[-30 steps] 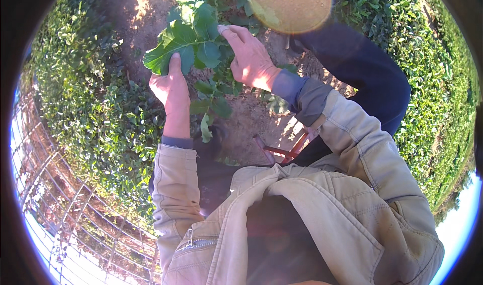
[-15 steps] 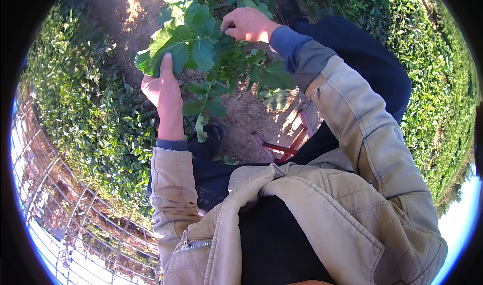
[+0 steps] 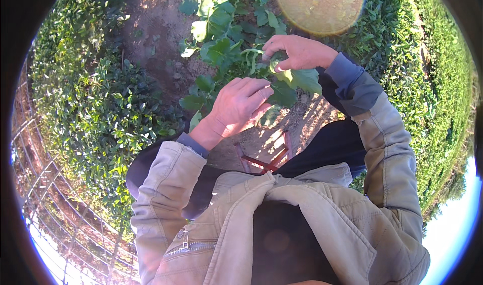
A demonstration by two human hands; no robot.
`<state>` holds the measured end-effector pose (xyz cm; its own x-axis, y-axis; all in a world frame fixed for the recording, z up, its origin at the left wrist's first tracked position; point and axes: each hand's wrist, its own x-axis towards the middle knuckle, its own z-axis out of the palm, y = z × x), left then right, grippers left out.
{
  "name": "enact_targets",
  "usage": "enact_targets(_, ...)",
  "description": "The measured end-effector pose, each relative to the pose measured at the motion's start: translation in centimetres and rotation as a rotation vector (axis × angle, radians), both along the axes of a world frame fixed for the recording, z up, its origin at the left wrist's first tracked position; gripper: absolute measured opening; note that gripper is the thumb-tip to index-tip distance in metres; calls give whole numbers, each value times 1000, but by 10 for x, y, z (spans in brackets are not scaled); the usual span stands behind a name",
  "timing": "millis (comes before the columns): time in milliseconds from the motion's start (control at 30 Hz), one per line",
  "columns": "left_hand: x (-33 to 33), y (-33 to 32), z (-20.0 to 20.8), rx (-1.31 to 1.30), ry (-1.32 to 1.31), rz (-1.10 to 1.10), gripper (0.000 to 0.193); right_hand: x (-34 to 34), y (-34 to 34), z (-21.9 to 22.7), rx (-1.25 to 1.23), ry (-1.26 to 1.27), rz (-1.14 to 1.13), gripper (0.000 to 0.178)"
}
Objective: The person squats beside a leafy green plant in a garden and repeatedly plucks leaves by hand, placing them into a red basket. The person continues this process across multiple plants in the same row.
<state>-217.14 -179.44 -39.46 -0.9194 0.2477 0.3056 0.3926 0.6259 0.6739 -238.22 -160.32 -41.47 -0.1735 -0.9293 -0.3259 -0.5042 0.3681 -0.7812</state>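
Observation:
A leafy green plant (image 3: 221, 38) grows from bare brown soil ahead of me. My right hand (image 3: 297, 52) is closed around a stalk with a broad green leaf (image 3: 302, 78) hanging below the fingers. My left hand (image 3: 239, 106) sits just below and to the left, fingers curled loosely among the lower leaves, touching them; whether it grips one I cannot tell. Both sleeves are beige over blue cuffs.
Dense green crop rows stand at the left (image 3: 85, 109) and right (image 3: 432, 83). A strip of bare soil (image 3: 151, 33) runs between them. A red tool or frame (image 3: 266, 161) lies on the ground by my legs. Wire fencing (image 3: 55, 204) curves along the lower left.
My left hand let go of the large leaf it held up and dropped toward the plant's middle. My right hand moved right and closed on a leaf stalk.

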Motion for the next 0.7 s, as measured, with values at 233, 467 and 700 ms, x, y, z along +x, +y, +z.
enact_targets(233,-35,-53,-23,58,-238,689,80,4,33,-24,60,-118,-185,38)
enact_targets(467,-13,-35,-39,204,-515,287,71,-15,24,-13,-134,409,-278,30)
enact_targets(700,8,-12,-47,-45,-412,183,87,7,-90,-3,-310,356,-112,40)
